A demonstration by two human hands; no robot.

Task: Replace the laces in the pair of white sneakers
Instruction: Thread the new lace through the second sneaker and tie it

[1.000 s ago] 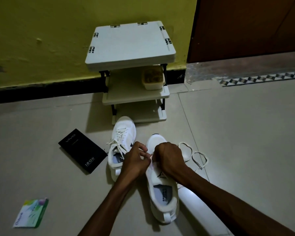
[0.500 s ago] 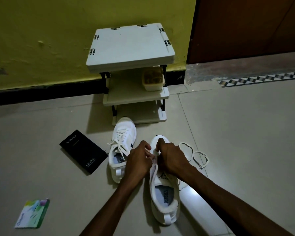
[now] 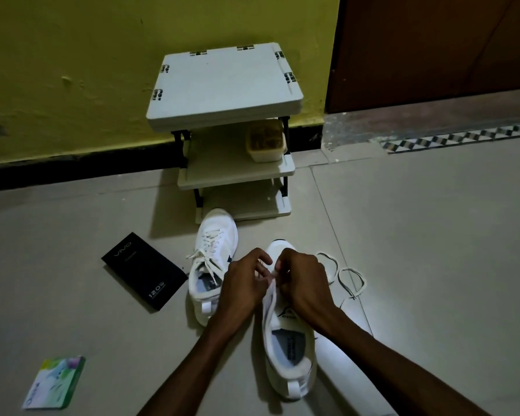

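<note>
Pinching the eyelet edge of the unlaced sneaker (image 3: 288, 349) on the floor, left hand (image 3: 243, 285) and right hand (image 3: 302, 280) have shifted from midfoot toward the toe, probably to reach the lowest eyelets. The laced sneaker (image 3: 213, 235) stands alongside. A loose lace (image 3: 350, 280) lies to the right.

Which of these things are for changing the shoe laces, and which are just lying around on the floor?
For the job:
- near sneaker, with the left hand and right hand at it
- laced sneaker
- loose lace on the floor

Just lying about:
- black box
- green packet
- shelf rack
- tub on its middle shelf
</note>
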